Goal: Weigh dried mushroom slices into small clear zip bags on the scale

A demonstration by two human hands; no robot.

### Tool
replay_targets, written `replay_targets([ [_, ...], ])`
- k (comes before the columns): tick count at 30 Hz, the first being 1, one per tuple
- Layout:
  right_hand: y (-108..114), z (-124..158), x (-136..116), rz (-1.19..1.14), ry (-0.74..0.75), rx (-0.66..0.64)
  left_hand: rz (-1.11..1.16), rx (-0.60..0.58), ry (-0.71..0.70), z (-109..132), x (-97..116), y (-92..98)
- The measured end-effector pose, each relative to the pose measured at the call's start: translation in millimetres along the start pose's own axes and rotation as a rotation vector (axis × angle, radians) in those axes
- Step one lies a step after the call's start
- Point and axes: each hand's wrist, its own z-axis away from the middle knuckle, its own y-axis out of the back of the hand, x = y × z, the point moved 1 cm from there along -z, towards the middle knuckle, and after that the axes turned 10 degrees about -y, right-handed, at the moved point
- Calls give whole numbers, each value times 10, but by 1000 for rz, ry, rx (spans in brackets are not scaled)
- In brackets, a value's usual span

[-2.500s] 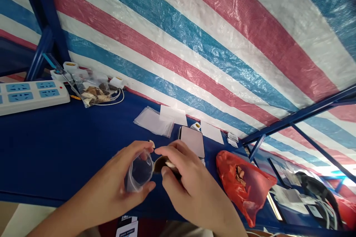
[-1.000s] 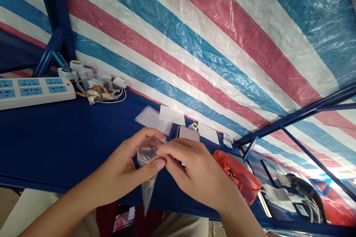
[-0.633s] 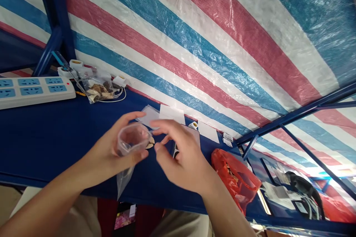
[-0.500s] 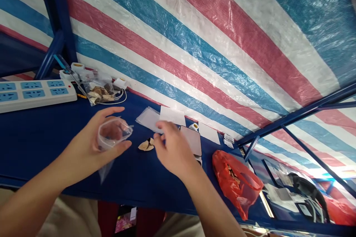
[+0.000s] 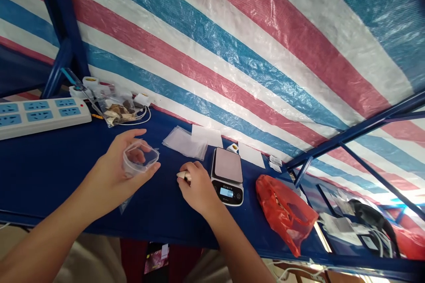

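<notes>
My left hand (image 5: 114,163) holds a clear plastic bag (image 5: 140,160) with its mouth spread open and its lower corner hanging below my palm. My right hand (image 5: 196,188) rests low over the blue tabletop (image 5: 66,190), pinching a pale, brown-edged fragment (image 5: 182,175) between its fingertips. The fragment sticks out to the left of my fingers, and part of it is hidden. My right hand is just left of a digital kitchen scale (image 5: 227,177), whose display is lit.
A stack of clear bags (image 5: 184,143) and white paper sheets (image 5: 206,136) lie behind my hands. A red plastic bag (image 5: 285,215) holding brown pieces sits to the right. Further left are a power strip (image 5: 43,116) and a zip bag of dried pieces (image 5: 117,112).
My right hand has picked up the fragment that lay on the table. My left hand has carried the bag leftward, and the scale is now fully visible.
</notes>
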Motion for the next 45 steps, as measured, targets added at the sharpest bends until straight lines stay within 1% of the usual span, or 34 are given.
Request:
replay_targets([
  [2,259,107,69,-167,30,60,-46,-68,-45,-88,85,-73],
  [4,579,212,193,-325,13,161,-124,-173,-114,-248,250,-181],
  [6,909,265,407,-420,-64,310,-178,-327,-262,-477,480,-381],
  [8,1194,226,710,-484,-140,502,-181,-502,-478,-729,718,-720],
  [9,1305,169,887,-519,-180,598,-173,-567,-583,-843,819,-938],
  [10,1391,93,1073,-556,-223,691,-168,-657,-700,-937,898,-1182],
  [11,1450,6,1260,-578,-268,769,-180,-776,-784,-1005,949,-1434],
  [12,1484,-85,1439,-591,-300,831,-202,-881,-830,-1049,972,-1676],
  [13,1495,-170,1605,-597,-319,871,-230,-979,-843,-1070,968,-1887],
  [14,1486,-243,1754,-601,-334,901,-240,-1050,-806,-1073,943,-2050],
  [15,1462,-298,1883,-603,-344,923,-236,-1079,-743,-1064,905,-2155],
  [16,1429,-336,1993,-607,-355,935,-215,-1068,-684,-1050,860,-2197],
  [17,1392,-357,2083,-613,-365,940,-174,-1017,-634,-1037,812,-2180],
  [19,1332,-372,2205,-632,-380,923,-31,-814,-561,-1045,707,-2020],
  [20,1316,-375,2241,-646,-384,902,47,-664,-504,-1073,639,-1909],
  [21,1311,-379,2263,-663,-385,877,110,-470,-440,-1115,552,-1798],
  [23,1320,-394,2274,-708,-383,818,200,-12,-304,-1208,316,-1620],
  [24,1327,-403,2266,-737,-382,782,209,188,-230,-1244,172,-1566],
  [25,1331,-412,2252,-771,-380,742,201,319,-160,-1269,23,-1540],
  [26,1331,-418,2233,-809,-379,700,174,364,-109,-1284,-119,-1537],
  [27,1326,-421,2212,-851,-379,658,133,368,-69,-1289,-247,-1548],
  [29,1309,-418,2170,-942,-379,580,31,285,-26,-1276,-431,-1592],
  [31,1293,-407,2134,-1027,-376,518,-80,186,-35,-1250,-511,-1636],
  [34,1290,-388,2101,-1100,-371,475,-214,74,-127,-1221,-494,-1679],
  [37,1310,-369,2091,-1105,-368,467,-260,23,-204,-1209,-442,-1698],
  [41,1376,-314,2093,-1067,-392,409,-261,11,-219,-1210,-428,-1705],
  [43,1437,-264,2099,-1048,-401,364,-258,16,-218,-1210,-426,-1698],
  [45,1520,-191,2114,-1014,-412,307,-246,29,-248,-1197,-392,-1679],
])
